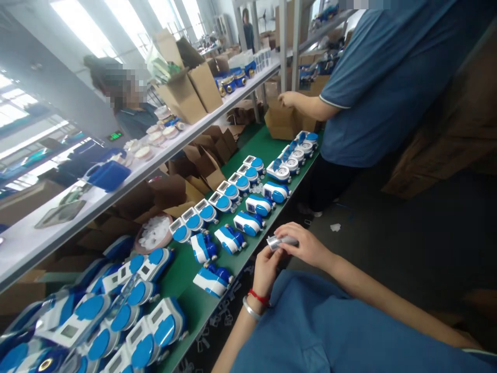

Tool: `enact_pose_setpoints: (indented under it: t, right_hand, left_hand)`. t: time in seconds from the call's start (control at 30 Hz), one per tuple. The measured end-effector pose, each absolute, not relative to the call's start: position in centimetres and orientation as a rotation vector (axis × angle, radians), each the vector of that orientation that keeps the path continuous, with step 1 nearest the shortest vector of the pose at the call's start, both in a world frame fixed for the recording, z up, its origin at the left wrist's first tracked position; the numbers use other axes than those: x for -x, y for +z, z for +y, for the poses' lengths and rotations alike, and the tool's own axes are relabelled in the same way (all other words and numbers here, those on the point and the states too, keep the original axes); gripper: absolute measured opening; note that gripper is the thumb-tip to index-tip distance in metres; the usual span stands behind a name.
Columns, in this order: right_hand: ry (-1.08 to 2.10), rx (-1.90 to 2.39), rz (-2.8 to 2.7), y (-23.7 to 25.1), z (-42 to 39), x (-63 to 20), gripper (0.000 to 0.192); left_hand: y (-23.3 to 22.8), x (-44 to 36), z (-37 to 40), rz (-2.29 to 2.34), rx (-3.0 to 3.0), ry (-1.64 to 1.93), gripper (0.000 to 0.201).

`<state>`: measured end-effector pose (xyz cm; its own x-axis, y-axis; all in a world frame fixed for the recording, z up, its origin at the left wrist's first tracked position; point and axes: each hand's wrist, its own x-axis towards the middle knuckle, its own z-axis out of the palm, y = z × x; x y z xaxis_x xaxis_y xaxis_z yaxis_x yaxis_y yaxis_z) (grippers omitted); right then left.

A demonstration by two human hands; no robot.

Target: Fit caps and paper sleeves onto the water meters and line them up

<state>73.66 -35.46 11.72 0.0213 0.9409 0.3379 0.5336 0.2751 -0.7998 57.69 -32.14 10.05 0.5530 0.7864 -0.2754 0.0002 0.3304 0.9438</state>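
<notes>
My left hand (267,265), with a red string and a silver bangle at its wrist, is closed on a small silver-grey piece (274,242). My right hand (305,246) grips the same piece from the other side, so its exact kind cannot be made out. Both hands are just off the near edge of a green bench (176,282). Closest to them on the bench is a blue-and-white water meter (248,223) lying on its side, in a line with several others. Behind that line stands a row of water meters (205,211) with round blue lids.
More meters crowd the bench's near left (134,331), beside a bowl of clear plastic bits (154,232). A white shelf (186,135) runs above the far side. At right, a co-worker (388,88) reaches into a cardboard box (285,122); another person is behind the shelf.
</notes>
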Motion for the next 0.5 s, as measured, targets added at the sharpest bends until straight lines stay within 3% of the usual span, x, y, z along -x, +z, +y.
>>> enact_pose_setpoints:
  t: [0.27,0.5]
  right_hand:
    - [0.561,1.376,-1.446,13.0,-26.3,-75.9,0.016]
    - [0.59,1.407,-1.451,11.8,-20.1,-76.9,0.013]
  left_hand:
    - [12.5,-59.4,-20.9,0.765,-1.413,0.532,0.028]
    - [10.4,-60.8,-15.5,0.809,-1.231,0.513,0.03]
